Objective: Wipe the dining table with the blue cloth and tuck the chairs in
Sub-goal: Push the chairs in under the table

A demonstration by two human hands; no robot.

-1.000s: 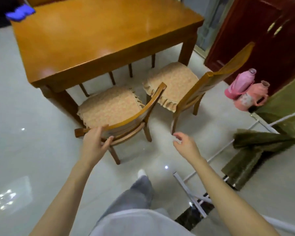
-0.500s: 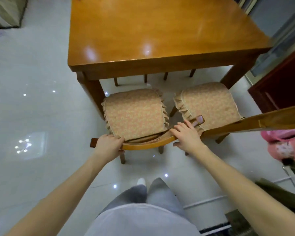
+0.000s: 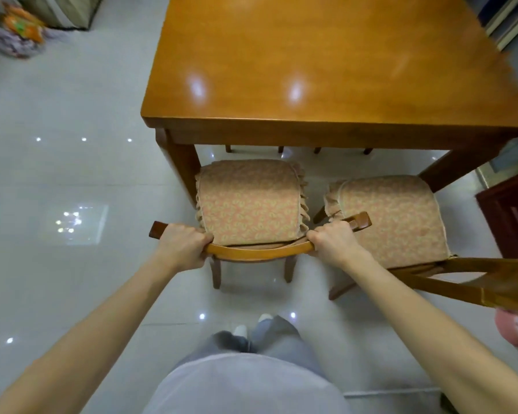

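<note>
dining table (image 3: 311, 70) dead ahead, top's shiny | chair (image 3: 248, 201) at the table's near edge by its left leg, seat mostly sticking out | second chair (image 3: 395, 216) by the table's right leg, sitting crooked | my left hand (image 3: 183, 246) and right hand (image 3: 335, 243) both clamped round the first chair's top rail, one each end

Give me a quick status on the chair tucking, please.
Grip set: left hand, right hand on top rail. Chair seat mostly out from under table. Second chair close beside; table leg near left.
</note>
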